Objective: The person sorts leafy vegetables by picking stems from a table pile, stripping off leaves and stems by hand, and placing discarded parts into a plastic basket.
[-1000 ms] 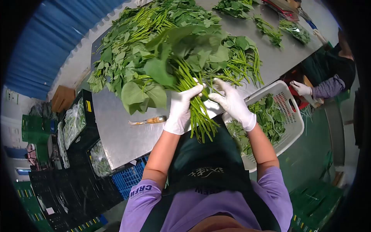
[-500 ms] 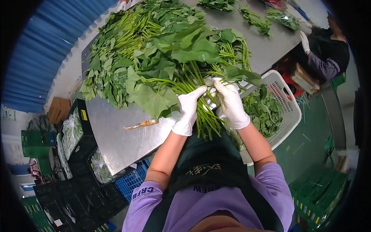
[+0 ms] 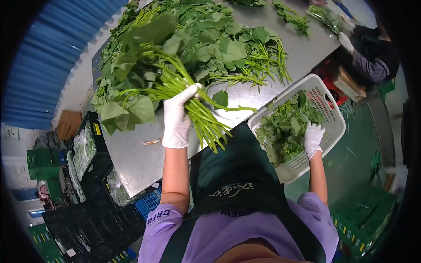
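Note:
My left hand (image 3: 177, 118), in a white glove, is closed around the stems of a bunch of leafy greens (image 3: 206, 118). The cut stem ends point down toward my apron, and the leaves spread up and left, partly blurred. One longer stem sticks out to the right. My right hand (image 3: 313, 139), also gloved, is over the right side of a white plastic basket (image 3: 335, 120), its fingers apart at the loose leaves (image 3: 287, 131) inside. A hooked knife (image 3: 151, 142) lies on the metal table (image 3: 131, 162), its handle mostly hidden behind my left hand.
A large heap of greens (image 3: 206, 30) covers the table's far left, with a smaller bunch (image 3: 291, 19) farther right. At upper right, a co-worker's gloved hand (image 3: 346, 42) is beside a bagged bunch (image 3: 324, 17). Dark crates (image 3: 87, 223) stand at lower left, green crates (image 3: 364, 219) at lower right.
My right hand has left the bunch and moved right and down to the basket. My left hand has carried the bunch to the left, uncovering the stems on the table.

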